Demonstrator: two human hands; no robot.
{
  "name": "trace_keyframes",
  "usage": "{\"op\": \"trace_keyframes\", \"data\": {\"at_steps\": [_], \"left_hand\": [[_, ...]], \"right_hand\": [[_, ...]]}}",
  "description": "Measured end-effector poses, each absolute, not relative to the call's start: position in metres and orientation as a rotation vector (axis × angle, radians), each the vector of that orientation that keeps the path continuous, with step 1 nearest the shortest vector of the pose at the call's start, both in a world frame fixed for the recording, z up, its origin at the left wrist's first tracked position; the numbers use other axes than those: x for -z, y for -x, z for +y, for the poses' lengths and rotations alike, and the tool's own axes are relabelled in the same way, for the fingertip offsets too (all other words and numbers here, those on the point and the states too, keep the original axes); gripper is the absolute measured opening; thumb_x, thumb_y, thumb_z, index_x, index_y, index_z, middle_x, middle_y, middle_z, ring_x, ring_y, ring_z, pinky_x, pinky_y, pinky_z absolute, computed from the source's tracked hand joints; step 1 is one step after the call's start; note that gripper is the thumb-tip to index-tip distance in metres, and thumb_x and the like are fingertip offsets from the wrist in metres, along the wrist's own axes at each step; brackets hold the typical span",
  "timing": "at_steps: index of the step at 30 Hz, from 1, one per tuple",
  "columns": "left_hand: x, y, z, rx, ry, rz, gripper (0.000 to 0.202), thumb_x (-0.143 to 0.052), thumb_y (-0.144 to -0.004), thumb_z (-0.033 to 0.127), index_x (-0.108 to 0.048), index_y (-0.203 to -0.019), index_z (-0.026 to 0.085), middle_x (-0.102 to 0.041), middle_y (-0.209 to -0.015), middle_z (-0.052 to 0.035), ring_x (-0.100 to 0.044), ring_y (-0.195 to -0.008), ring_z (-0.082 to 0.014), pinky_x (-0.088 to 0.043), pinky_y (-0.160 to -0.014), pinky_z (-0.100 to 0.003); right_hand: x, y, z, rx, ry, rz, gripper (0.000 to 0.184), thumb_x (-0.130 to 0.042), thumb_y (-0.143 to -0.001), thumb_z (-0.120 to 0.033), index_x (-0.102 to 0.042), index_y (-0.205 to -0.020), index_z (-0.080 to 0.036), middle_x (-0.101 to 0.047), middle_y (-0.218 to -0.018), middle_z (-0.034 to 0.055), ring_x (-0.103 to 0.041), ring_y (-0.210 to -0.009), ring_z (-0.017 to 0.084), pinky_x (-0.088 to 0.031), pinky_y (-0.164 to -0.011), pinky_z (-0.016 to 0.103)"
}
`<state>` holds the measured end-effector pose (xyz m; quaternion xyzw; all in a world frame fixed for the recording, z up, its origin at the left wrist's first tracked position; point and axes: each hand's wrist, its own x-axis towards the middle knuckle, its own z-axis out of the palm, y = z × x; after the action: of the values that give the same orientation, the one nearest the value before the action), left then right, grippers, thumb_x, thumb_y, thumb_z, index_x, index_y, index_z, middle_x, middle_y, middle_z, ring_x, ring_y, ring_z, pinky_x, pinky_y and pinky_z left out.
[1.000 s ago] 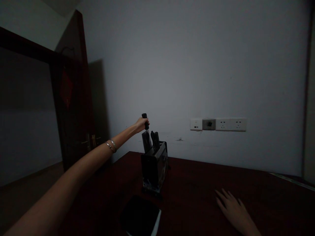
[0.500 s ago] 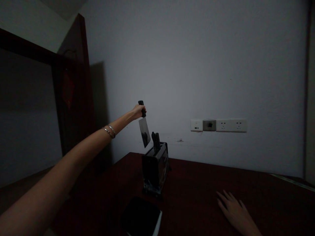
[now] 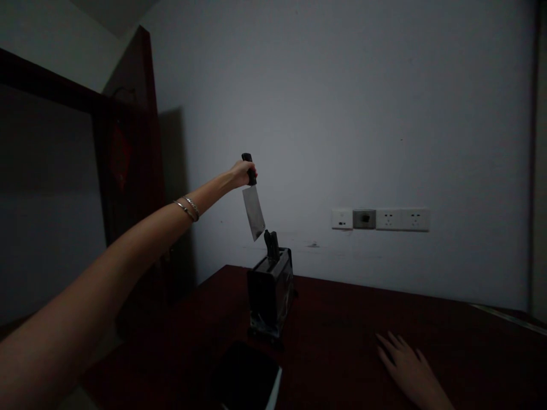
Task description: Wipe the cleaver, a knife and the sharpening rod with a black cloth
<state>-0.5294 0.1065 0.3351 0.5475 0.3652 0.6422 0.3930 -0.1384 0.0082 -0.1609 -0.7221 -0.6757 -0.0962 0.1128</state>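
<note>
My left hand is closed round the black handle of a cleaver, whose broad steel blade points down. The blade's lower corner is above the knife block, close to the dark handles of other knives standing in it. The block is dark with a shiny side and stands upright on the dark red table. To the right, my right hand lies palm down on the tabletop, fingers spread and holding nothing.
A dark object with a pale edge lies in front of the block. Switches and sockets are on the wall behind. A dark red door stands at the left, beyond the table's edge.
My left hand has raised the cleaver, so its blade is higher above the block and slightly further right. My right hand has stayed in place.
</note>
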Motion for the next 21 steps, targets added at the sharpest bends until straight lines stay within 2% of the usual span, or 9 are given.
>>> {"op": "trace_keyframes", "data": {"at_steps": [4,21], "left_hand": [[-0.351,0.527,0.099,-1.63,-1.44,0.886,0.017,-0.047,-0.071,0.0,-0.044,-0.071,0.017,-0.044,-0.052,0.0009,-0.046,-0.051,-0.0123,-0.04,-0.054,-0.027],[-0.388,0.523,0.078,-1.601,-1.551,0.783,0.021,-0.044,-0.061,0.0,-0.042,-0.071,0.018,-0.044,-0.051,0.0008,-0.045,-0.05,-0.0138,-0.038,-0.061,-0.031]], "right_hand": [[0.161,0.139,0.008,0.28,2.135,-1.992,0.054,-0.03,-0.084,-0.042,-0.048,-0.13,-0.02,-0.042,-0.138,0.0121,-0.034,-0.129,0.03,-0.026,-0.102,0.052],[0.162,0.137,0.011,0.287,2.125,-2.008,0.053,-0.03,-0.084,-0.041,-0.047,-0.13,-0.021,-0.042,-0.138,0.0124,-0.034,-0.128,0.031,-0.028,-0.101,0.052]]}}
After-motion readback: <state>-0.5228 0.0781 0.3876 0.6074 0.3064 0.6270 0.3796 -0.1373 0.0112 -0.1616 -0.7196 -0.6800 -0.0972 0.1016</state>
